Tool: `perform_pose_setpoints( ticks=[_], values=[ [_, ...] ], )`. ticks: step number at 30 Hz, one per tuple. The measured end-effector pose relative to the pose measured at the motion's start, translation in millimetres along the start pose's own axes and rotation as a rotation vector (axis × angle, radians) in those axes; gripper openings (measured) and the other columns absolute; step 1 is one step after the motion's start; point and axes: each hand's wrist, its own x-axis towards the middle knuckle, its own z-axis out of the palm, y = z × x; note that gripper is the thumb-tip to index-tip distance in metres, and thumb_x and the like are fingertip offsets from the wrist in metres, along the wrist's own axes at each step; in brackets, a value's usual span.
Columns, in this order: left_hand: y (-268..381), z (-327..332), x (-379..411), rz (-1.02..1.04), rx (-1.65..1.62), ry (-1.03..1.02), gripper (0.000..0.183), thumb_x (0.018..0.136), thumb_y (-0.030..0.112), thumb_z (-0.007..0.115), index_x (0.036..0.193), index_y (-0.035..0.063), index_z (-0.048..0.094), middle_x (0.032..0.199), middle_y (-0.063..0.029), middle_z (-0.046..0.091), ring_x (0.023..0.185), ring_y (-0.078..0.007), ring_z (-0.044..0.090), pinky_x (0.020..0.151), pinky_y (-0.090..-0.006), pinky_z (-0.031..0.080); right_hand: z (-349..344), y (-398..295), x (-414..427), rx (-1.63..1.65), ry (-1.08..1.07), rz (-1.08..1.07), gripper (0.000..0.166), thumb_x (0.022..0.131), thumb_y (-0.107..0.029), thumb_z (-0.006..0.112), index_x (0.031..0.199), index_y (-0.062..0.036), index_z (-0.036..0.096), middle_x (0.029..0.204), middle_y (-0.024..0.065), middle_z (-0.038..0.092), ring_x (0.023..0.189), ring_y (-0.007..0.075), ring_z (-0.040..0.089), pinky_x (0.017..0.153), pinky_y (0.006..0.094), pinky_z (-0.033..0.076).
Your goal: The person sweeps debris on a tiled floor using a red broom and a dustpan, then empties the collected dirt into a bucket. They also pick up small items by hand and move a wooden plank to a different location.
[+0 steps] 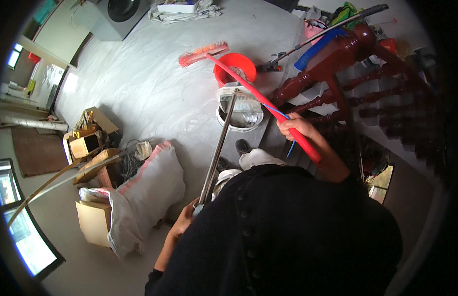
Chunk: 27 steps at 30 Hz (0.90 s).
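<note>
My right hand is closed around the red handle of a broom, with a thin blue cord hanging near my fingers. The broom's head, with orange-red bristles, is held out beyond a red bucket. Lower down, my left hand grips the end of a long metal pole. This pole runs to a whitish dustpan with a toothed edge, tilted over a white bucket. Inside the white bucket lie clear plastic and grey rubbish; the red bucket holds something pale.
To the right rises a dark red wooden stair railing, with a mop leaning there. A stuffed white woven sack, cardboard boxes and tangled wire are at left. A washing machine stands at the back.
</note>
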Motion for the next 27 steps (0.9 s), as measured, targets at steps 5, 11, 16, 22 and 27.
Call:
perform_pose_setpoints(
  ticks=[5,11,16,22,27],
  values=[
    [3.5,2.5,1.2,-0.024,0.032,-0.041,0.094,0.053,0.023,0.076,0.125,-0.0063,0.023,0.123,-0.0136,0.035,0.114,-0.0206,0.033,0.095,-0.0313,0.023,21.2,-9.3,8.3,-0.054,0.057,0.024,0.015,0.070,-0.014,0.055,0.075,-0.0057,0.044,0.054,-0.0026,0.037,0.041,0.0052,0.035,0.036,0.0185,0.027],
    [29.1,13.3,-24.8,-0.044,0.026,-0.016,0.094,0.053,0.025,0.075,0.124,-0.0072,0.023,0.126,-0.0160,0.032,0.117,-0.0213,0.030,0.097,-0.0318,0.020,17.9,-2.5,8.6,-0.054,0.012,0.008,0.013,0.070,-0.014,0.053,0.078,-0.0058,0.046,0.059,-0.0014,0.042,0.048,0.0062,0.040,0.037,0.0189,0.032],
    [22.0,3.0,-26.2,0.015,0.219,-0.050,0.092,0.054,0.027,0.074,0.123,-0.0085,0.024,0.124,-0.0175,0.034,0.116,-0.0222,0.031,0.097,-0.0315,0.020,18.1,-7.7,16.3,-0.054,0.008,0.006,0.015,0.071,-0.015,0.054,0.078,-0.0046,0.047,0.059,-0.0019,0.042,0.046,0.0053,0.038,0.037,0.0182,0.029],
    [62.5,17.6,-32.8,0.074,0.119,-0.070,0.080,0.058,0.014,0.070,0.122,-0.0086,0.027,0.119,-0.0173,0.039,0.113,-0.0213,0.034,0.092,-0.0297,0.028,26.2,-16.4,20.2,-0.044,-0.001,-0.002,0.015,0.071,-0.015,0.053,0.080,-0.0041,0.047,0.058,-0.0014,0.042,0.045,0.0064,0.039,0.036,0.0191,0.030],
    [75.4,6.1,-65.9,0.125,0.117,-0.014,0.074,0.056,-0.001,0.061,0.122,-0.0055,0.029,0.098,-0.0105,0.050,0.087,-0.0169,0.048,0.078,-0.0278,0.040,24.1,-27.5,27.8,-0.107,-0.007,-0.002,0.012,0.075,-0.015,0.051,0.079,-0.0045,0.045,0.055,-0.0007,0.040,0.040,0.0070,0.036,0.035,0.0205,0.030]
  ],
)
